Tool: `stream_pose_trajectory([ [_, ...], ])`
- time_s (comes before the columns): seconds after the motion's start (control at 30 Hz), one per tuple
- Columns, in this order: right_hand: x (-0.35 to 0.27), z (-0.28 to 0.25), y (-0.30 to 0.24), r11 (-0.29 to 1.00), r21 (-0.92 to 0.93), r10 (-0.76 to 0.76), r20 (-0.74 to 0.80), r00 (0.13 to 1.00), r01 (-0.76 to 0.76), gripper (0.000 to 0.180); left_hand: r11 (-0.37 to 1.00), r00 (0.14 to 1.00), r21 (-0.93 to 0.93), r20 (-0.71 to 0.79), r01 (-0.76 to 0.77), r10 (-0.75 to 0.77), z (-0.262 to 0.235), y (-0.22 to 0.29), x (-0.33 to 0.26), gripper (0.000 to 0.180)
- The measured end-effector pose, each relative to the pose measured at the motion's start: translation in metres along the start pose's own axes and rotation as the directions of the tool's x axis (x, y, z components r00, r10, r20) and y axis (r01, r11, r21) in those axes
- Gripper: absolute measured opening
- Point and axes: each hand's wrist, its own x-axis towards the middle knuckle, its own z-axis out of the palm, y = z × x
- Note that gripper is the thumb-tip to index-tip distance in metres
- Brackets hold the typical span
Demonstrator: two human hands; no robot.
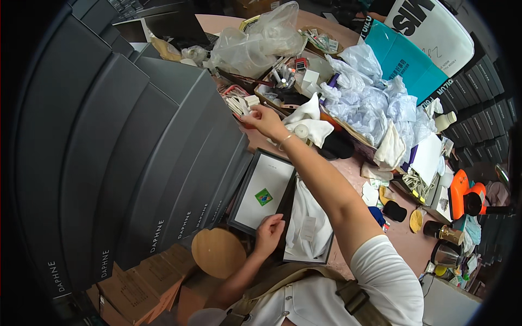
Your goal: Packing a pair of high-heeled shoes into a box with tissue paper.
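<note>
Closest of all, the person's white short-sleeved shirt point(386, 277) with an olive-brown strap point(356, 299) fills the near edge. Tall stacks of dark grey cardboard boxes point(103, 141) take up the left side, with a round wooden stool seat point(219, 252) and brown cardboard cartons point(136, 285) low at the near left.

Beside the stacks, at the left edge of the pink counter point(402, 239), lies a shallow dark grey tray with a white inside point(272, 174), which carries a small green patterned card point(263, 196). The left hand point(269, 233) is at its near right corner, fingers loosely curled; whether they grip the edge cannot be told. Just right of it, partly behind the right forearm, an open white-lined box point(322, 258) contains white soft wrapping point(312, 198) and a small pale packet point(308, 228).

The right hand point(253, 116) reaches to the far left, thumb and fingers drawn together beside a pile of slim white strips point(237, 104); whether it pinches one cannot be told. Farther right sits a heap of crumpled white paper point(375, 98).
</note>
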Motion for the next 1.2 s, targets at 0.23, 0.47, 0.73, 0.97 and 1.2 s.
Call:
stream_pose_trajectory([
  [0.23,-0.143,-0.073,-0.025,0.991,0.001,-0.13,-0.129,0.983,0.132,0.032,0.794,0.972,0.608,0.192,-0.011,-0.133,-0.021,-0.052,0.012,0.034],
  [0.47,-0.371,-0.074,0.041,0.596,-0.789,0.092,0.254,0.963,0.151,0.067,0.657,0.957,0.716,0.29,-0.237,0.03,-0.019,-0.049,0.016,0.018],
  [0.73,-0.402,-0.134,0.015,0.978,-0.189,0.097,0.06,0.993,-0.084,0.078,0.988,0.968,-0.149,0.251,0.05,-0.011,-0.048,0.099,-0.082,0.033],
  [0.97,-0.42,-0.123,0.051,0.902,0.256,0.406,-0.231,0.884,-0.347,0.058,0.875,0.944,0.368,0.226,-0.313,0.243,0.028,0.023,-0.072,0.059],
  [1.2,-0.414,-0.081,0.066,0.923,-0.005,0.37,-0.268,0.89,-0.385,0.047,0.951,0.989,0.273,0.038,-0.145,0.14,0.023,-0.032,-0.073,0.051],
])
